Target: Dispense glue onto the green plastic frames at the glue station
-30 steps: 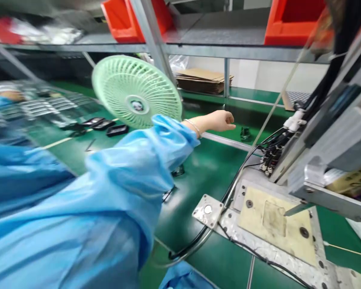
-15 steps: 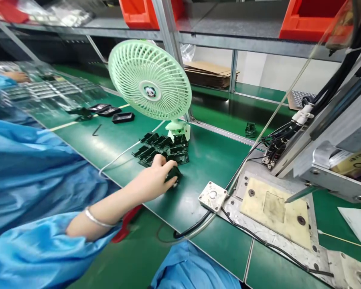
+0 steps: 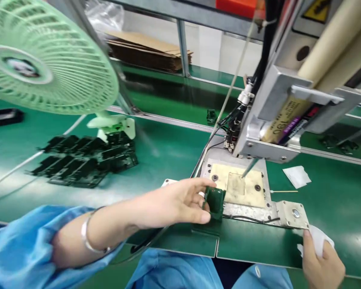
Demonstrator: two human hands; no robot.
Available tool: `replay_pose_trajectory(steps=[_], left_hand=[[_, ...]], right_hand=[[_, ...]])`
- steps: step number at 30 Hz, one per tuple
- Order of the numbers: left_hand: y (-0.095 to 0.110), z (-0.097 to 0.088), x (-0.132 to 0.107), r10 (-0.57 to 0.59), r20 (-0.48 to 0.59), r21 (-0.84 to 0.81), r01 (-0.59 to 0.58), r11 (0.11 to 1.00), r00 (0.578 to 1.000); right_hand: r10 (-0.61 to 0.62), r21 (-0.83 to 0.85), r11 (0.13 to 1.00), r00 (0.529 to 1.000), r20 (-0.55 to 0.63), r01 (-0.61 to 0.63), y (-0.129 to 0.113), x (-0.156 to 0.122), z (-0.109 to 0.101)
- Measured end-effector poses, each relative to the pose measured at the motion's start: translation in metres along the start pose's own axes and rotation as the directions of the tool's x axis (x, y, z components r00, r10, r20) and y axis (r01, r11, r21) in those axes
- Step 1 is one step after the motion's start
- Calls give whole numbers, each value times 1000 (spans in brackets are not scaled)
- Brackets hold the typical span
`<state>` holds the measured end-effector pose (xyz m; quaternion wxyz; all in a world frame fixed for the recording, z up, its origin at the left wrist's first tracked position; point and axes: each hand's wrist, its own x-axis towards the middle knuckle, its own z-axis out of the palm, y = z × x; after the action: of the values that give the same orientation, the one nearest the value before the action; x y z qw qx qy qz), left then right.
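My left hand [image 3: 171,202], with a metal bangle at the wrist, grips a small dark plastic housing [image 3: 215,204] between thumb and fingers. It holds the part over the table, just in front of the pale fixture plate [image 3: 219,174] of a dispensing machine. A thin nozzle [image 3: 249,168] points down at the recess in that plate. At the lower right my right hand [image 3: 323,265] pinches a crumpled white wipe [image 3: 319,240], close beside a metal button block [image 3: 291,214]. More dark plastic housings [image 3: 75,166] lie grouped in rows on the table to the left.
A green fan [image 3: 63,68] stands at the left, behind the housings. The machine's column and glue syringe [image 3: 289,120] rise at the right. A cotton swab [image 3: 285,191] and white paper [image 3: 297,176] lie beside the fixture. Cardboard sheets [image 3: 147,50] are stacked at the back.
My left hand has lifted a housing from near the group and carried it right to the fixture. The view has turned right, and my right hand with the wipe has come into sight.
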<state>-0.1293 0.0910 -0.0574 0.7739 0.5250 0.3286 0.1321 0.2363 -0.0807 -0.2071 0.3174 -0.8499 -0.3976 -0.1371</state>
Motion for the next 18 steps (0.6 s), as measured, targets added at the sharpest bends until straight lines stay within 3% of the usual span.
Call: replay_pose_trajectory(steps=[2,5,12,15,18], left_hand=[[-5,15,23,-57,16,-39,58,998,998],[-5,23,54,-48,3,-119,48,992,999],[-2,1,96,101,-107,29,-99,995,989],[-16,-7,110,216,-114,179,-193,965,970],[-26,-4,114,322,-108,353,-267,897,941]], right_hand=[[-35,44,998,999,-20,36,-6,1,-1],[-111,105,988,993,-50,115,-15,2,-4],[-218,87,969,968,-125,230,-20,2,-1],[-163,46,984,979,-123,170,-9,1,-3],[-14,90,996,999,-37,17,-3,-1,-1]])
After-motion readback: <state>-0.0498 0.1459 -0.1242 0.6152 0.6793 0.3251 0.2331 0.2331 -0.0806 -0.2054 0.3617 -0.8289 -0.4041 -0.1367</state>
